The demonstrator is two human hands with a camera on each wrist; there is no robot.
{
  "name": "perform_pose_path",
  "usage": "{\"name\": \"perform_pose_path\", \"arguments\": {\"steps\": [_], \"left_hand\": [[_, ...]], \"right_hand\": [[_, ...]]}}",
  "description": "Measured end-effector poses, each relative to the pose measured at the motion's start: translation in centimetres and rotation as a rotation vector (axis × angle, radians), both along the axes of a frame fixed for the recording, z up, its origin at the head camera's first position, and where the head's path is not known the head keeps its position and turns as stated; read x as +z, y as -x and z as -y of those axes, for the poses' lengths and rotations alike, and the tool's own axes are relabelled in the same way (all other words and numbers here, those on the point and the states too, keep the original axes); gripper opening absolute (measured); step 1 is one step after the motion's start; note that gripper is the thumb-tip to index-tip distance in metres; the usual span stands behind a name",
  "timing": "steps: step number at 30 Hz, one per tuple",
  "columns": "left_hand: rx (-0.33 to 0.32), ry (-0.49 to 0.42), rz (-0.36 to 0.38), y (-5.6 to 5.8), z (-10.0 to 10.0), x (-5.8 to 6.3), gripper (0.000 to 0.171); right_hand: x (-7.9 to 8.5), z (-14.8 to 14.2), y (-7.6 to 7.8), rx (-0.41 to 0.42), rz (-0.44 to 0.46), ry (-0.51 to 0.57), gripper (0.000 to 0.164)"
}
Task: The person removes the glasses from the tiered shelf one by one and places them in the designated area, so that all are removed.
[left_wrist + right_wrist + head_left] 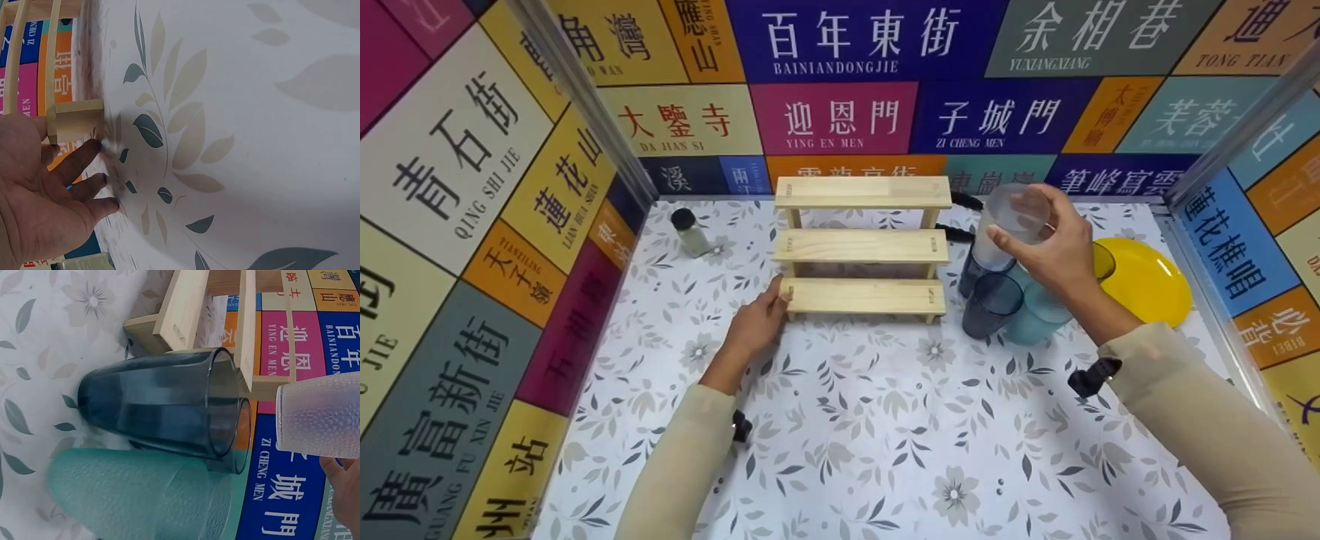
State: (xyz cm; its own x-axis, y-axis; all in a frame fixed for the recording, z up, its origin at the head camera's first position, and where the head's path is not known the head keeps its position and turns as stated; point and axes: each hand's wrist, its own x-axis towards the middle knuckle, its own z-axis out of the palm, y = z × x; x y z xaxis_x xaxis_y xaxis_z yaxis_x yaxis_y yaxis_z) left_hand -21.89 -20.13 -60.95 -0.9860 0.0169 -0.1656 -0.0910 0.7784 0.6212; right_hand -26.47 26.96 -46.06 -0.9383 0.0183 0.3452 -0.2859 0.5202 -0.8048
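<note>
In my right hand I grip a clear frosted cup, its base raised off the table in the right wrist view. Below it stand two dark blue cups beside the teal cups, at the right side of a three-step wooden rack. My left hand is at the left end of the rack's lowest step. Thumb and forefinger pinch that end, while the other fingers extend past it.
A yellow plate lies at the right, with a yellow cup at its left edge. Black objects show behind the rack's right end. A small black-capped bottle stands at the back left. Sign-printed walls enclose the table.
</note>
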Motion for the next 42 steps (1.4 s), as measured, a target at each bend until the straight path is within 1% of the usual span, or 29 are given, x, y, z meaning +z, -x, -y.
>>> {"name": "perform_pose_path", "arguments": {"steps": [3,8,11,17,22,27,28,32,33,34,35,36,37,38,39,40,42], "left_hand": [[0.002,-0.007,0.005,0.0,0.0,0.0,0.064],[0.004,-0.005,-0.006,-0.1,-0.1,-0.2,0.065],[0.008,-0.008,-0.010,-0.2,-0.1,-0.2,0.065],[0.027,-0.015,-0.003,-0.3,-0.1,0.0,0.064],[0.031,-0.020,-0.023,-0.3,-0.2,-0.1,0.063],[0.025,-0.024,-0.014,-0.3,-0.1,-0.1,0.063],[0.020,-0.011,-0.032,-0.1,0.1,-0.6,0.063],[0.010,-0.021,-0.038,0.3,0.4,-1.1,0.063],[0.005,-0.007,-0.056,0.6,0.7,-1.9,0.064],[0.003,-0.008,-0.058,0.8,0.8,-2.1,0.065],[0.005,-0.024,-0.041,0.9,0.8,-2.0,0.065],[0.004,-0.018,-0.048,1.1,0.8,-2.2,0.066],[0.001,-0.001,-0.068,1.3,1.1,-2.9,0.067],[0.001,0.001,-0.071,1.4,1.1,-3.0,0.068],[0.000,0.021,-0.090,1.4,1.1,-3.2,0.069],[0.003,0.007,-0.076,1.2,0.9,-2.6,0.068],[0.002,0.008,-0.081,0.9,0.7,-2.1,0.067]], "right_hand": [[-0.3,-0.9,-0.5,-0.014,0.019,0.011,0.075],[-0.5,-2.3,-1.2,-0.041,0.071,0.027,0.077],[-0.7,-3.1,-1.5,-0.054,0.082,0.041,0.078],[-1.1,-4.6,-2.3,-0.113,0.097,-0.013,0.079],[-1.3,-5.8,-3.0,-0.143,0.105,-0.012,0.078],[-1.5,-7.1,-3.6,-0.173,0.142,-0.003,0.079],[-1.5,-7.4,-3.8,-0.176,0.147,0.001,0.079],[-1.4,-8.4,-4.1,-0.192,0.155,0.003,0.078],[-1.4,-8.6,-4.2,-0.200,0.155,-0.001,0.078],[-1.4,-8.8,-4.3,-0.207,0.154,-0.003,0.077],[-1.4,-9.0,-4.4,-0.213,0.151,-0.005,0.077],[-1.5,-9.3,-4.5,-0.219,0.150,-0.006,0.076],[-1.5,-9.5,-4.6,-0.226,0.151,-0.007,0.076],[-1.5,-9.7,-4.7,-0.232,0.151,-0.009,0.076],[-1.6,-9.9,-4.8,-0.238,0.151,-0.010,0.075],[-1.6,-10.1,-4.9,-0.243,0.151,-0.009,0.075],[-1.8,-10.5,-5.1,-0.253,0.155,-0.009,0.074]]}}
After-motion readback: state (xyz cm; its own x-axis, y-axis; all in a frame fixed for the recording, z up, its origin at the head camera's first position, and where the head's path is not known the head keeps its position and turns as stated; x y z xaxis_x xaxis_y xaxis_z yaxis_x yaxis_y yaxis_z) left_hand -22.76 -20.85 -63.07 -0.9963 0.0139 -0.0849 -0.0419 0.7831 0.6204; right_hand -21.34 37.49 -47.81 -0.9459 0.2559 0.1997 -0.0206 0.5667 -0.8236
